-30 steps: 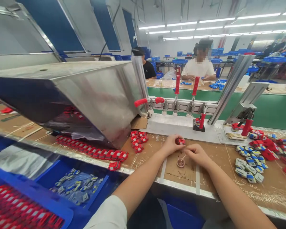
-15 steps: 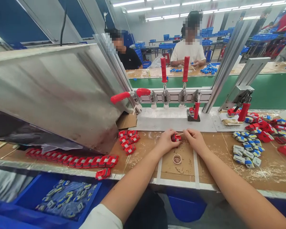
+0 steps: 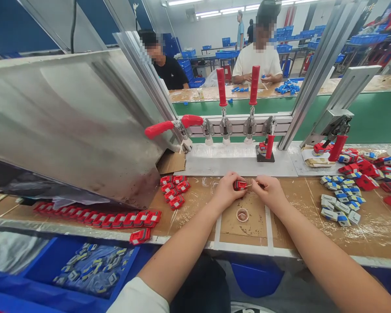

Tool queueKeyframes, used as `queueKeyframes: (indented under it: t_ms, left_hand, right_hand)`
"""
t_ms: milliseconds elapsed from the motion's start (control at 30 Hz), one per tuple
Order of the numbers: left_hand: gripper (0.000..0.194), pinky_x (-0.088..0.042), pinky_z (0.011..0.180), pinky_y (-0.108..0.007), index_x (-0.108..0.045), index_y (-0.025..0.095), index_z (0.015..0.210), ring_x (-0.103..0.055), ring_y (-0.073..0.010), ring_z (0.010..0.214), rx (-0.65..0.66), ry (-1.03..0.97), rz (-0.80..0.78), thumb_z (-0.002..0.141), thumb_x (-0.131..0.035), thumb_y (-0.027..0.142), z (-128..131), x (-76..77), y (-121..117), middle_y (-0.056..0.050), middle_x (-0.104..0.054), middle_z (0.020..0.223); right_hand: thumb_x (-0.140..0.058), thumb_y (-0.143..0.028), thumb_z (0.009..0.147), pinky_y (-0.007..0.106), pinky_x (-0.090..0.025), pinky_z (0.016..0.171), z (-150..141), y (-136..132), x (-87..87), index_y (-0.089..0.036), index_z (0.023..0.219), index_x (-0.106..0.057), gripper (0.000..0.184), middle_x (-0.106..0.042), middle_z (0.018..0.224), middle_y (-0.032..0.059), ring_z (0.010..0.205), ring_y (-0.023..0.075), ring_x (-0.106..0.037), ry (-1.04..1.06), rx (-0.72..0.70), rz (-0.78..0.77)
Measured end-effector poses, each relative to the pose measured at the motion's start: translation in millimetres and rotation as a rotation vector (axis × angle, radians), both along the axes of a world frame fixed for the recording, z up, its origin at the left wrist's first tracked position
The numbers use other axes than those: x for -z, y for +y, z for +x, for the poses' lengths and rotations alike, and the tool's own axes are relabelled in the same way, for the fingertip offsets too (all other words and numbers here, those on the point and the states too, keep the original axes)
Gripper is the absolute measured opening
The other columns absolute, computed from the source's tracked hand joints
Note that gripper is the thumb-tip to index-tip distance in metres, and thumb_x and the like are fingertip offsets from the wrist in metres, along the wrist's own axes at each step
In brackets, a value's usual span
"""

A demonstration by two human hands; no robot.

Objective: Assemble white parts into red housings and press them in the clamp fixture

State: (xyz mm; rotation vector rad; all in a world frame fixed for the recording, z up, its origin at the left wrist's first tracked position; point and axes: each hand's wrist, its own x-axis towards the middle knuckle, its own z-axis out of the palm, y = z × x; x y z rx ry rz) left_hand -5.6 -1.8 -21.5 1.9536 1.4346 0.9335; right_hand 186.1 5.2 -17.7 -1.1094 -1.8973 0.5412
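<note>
My left hand (image 3: 228, 190) is closed around a small red plastic part (image 3: 240, 185) with a dark middle, held just above the cardboard-topped bench. Between the fingertips of my right hand (image 3: 267, 190) is a thin pale stick (image 3: 249, 185), its tip at the right side of the red part. Whether tip and part touch is too small to tell. Below both hands stands a small round cup (image 3: 242, 214) with a little brownish content, on a cardboard sheet (image 3: 244, 232) edged by white tape strips.
Red parts stand in a long row (image 3: 107, 220) and a small cluster (image 3: 175, 191) at left. Grey-blue blocks (image 3: 340, 202) and more red parts (image 3: 366, 171) lie at right. Red-handled toggle clamps (image 3: 224, 124) line the back. A metal housing (image 3: 71, 126) overhangs the left side. Co-workers sit opposite.
The view has shifted slightly. My left hand still holds the red part; my right hand has turned a little, and the stick shows more plainly against the part's right side.
</note>
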Motion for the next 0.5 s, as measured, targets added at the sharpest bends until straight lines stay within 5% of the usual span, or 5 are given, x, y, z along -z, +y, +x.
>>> queueKeyframes:
  t_ms: [233, 500]
  left_hand:
    - [0.028, -0.050, 0.085, -0.031, -0.070, 0.021, 0.096, -0.062, -0.0193, 0.093, 0.024, -0.036, -0.015, 0.072, -0.084, 0.020, 0, 0.5, 1, -0.002, -0.062, 0.102]
    - [0.029, -0.051, 0.091, -0.032, -0.072, 0.021, 0.097, -0.063, -0.0190, 0.096, 0.045, -0.067, -0.014, 0.072, -0.085, 0.017, -1, 1.6, 1, -0.003, -0.061, 0.105]
  right_hand:
    - [-0.049, -0.047, 0.093, 0.028, -0.026, 0.055, -4, 1, -4.0, -0.022, 0.058, -0.034, 0.045, -0.032, 0.056, -0.0038, 0.056, 0.0125, -0.032, 0.167, -0.037, -0.170]
    - [-0.051, -0.025, 0.084, 0.029, -0.018, 0.054, -1, -20, -13.0, -0.022, 0.055, -0.025, 0.039, -0.026, 0.054, -0.0054, 0.053, 0.0104, -0.023, -0.110, -0.637, -0.222]
